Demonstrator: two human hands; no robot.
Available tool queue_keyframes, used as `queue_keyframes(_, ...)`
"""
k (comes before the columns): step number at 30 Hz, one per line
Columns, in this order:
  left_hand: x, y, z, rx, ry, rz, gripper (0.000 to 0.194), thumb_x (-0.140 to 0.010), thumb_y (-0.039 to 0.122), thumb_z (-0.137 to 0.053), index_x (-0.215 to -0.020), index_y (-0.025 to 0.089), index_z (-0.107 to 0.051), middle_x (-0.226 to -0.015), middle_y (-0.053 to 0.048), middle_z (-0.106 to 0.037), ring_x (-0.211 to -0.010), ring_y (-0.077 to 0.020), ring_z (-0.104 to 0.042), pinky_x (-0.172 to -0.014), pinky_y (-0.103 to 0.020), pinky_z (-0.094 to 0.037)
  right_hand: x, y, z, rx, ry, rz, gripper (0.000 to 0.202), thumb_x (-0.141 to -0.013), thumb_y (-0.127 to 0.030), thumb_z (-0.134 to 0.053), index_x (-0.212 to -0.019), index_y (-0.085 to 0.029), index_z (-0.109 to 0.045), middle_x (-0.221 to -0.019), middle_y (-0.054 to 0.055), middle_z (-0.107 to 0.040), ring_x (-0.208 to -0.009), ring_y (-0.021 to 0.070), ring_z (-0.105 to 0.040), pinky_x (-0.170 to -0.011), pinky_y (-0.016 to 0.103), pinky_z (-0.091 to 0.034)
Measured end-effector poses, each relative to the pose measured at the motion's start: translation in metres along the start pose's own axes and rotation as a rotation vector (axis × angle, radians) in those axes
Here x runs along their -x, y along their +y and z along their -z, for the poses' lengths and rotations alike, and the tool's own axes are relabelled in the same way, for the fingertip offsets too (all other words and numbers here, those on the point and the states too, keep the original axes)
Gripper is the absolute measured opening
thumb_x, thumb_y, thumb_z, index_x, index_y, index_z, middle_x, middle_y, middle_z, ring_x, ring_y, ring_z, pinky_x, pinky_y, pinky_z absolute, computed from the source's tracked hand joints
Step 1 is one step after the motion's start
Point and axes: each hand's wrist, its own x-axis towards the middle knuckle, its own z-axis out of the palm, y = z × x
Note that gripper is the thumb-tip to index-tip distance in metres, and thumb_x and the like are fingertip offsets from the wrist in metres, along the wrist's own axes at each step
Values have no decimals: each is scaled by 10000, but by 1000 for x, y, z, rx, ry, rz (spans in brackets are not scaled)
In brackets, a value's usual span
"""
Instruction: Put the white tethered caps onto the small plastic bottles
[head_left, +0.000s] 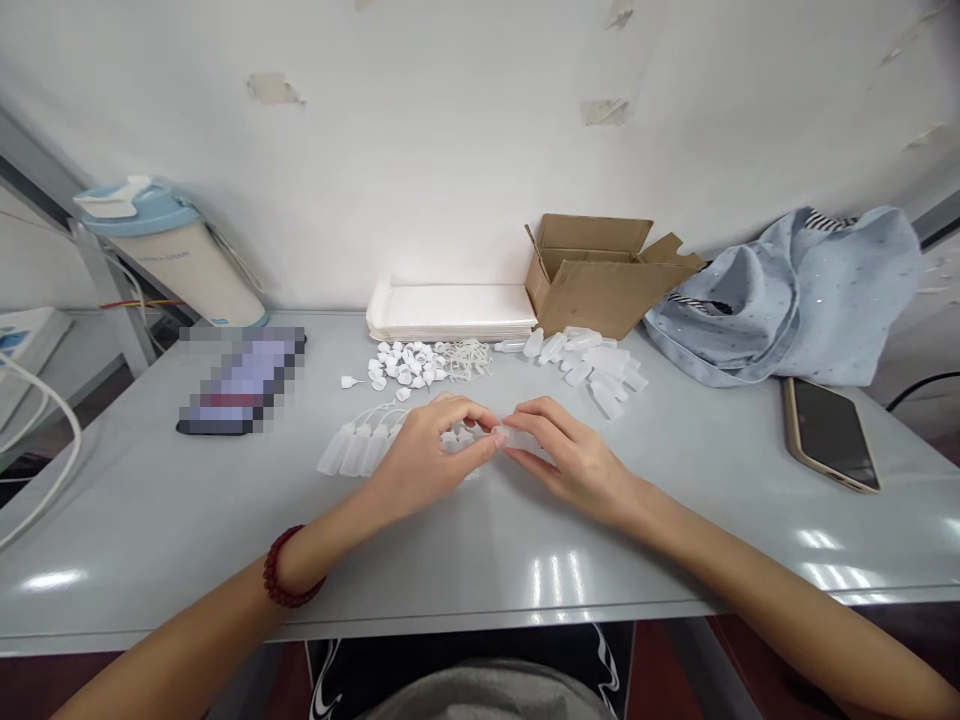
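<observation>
My left hand (427, 450) and my right hand (574, 455) meet over the middle of the grey table (480, 540). Between the fingertips of both hands is a small clear plastic bottle (516, 438), lying sideways; my right hand grips its body and my left fingers pinch at its end. Just left of my left hand lies a row of finished clear bottles (354, 448) with thin stems. Behind the hands sit a heap of small white caps (405, 365), a tangle of thin white pieces (469, 358), and a pile of empty clear bottles (592, 365).
An open cardboard box (600, 275) and a stack of white trays (450, 310) stand by the wall. A blue cloth bag (795, 295) and a phone (829, 432) lie at right. Another phone (240, 380) and a white-and-blue appliance (172, 250) are at left, with white cables (45, 440).
</observation>
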Motion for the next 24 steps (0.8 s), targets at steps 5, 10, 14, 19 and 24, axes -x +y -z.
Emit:
queue_keyframes(5, 2, -2, -2, -13, 24, -191, 60, -817, 193, -624, -867, 193, -657, -862, -4, -677, -863, -162, -573, -792, -284, -452, 2, -2, -1, -93, -32, -53, 218, -903, -192, -539, -1115, -153, -503, -959, 112, -616, -826, 180, -627, -700, 294, -550)
queue_keyframes(10, 1, -5, 0, -6, 45, -274, 100, -816, 153, -622, -903, 187, -658, -867, -7, -685, -874, -163, -564, -807, -292, -456, 0, -7, 4, -187, -55, -171, 255, -904, -275, -551, -1138, -183, -509, -955, 88, -673, -815, 184, -656, -684, 293, -548)
queue_keyframes(14, 1, -2, 2, -10, 60, -287, 126, -826, 167, -610, -942, 201, -646, -908, -8, -678, -923, -170, -560, -832, -302, -454, -6, -10, 10, -430, -101, -297, 283, -898, -234, -548, -1175, -202, -501, -987, 65, -702, -863, 172, -673, -712, 287, -553)
queue_keyframes(19, 3, 1, 0, -15, 81, -198, 145, -835, 194, -592, -976, 219, -616, -951, -6, -656, -938, -169, -566, -835, -313, -453, -9, -12, 12, -647, -125, -418, 320, -888, -213, -537, -1203, -201, -482, -929, 44, -696, -813, 152, -679, -733, 307, -558)
queue_keyframes(24, 1, -4, -4, -34, 226, -64, 321, -792, 227, -641, -1098, 226, -544, -1076, -30, -621, -972, -192, -574, -816, -349, -467, -8, -14, 11, -725, -112, -556, 291, -869, -250, -576, -1147, -179, -531, -864, 39, -679, -749, 149, -673, -729, 315, -553)
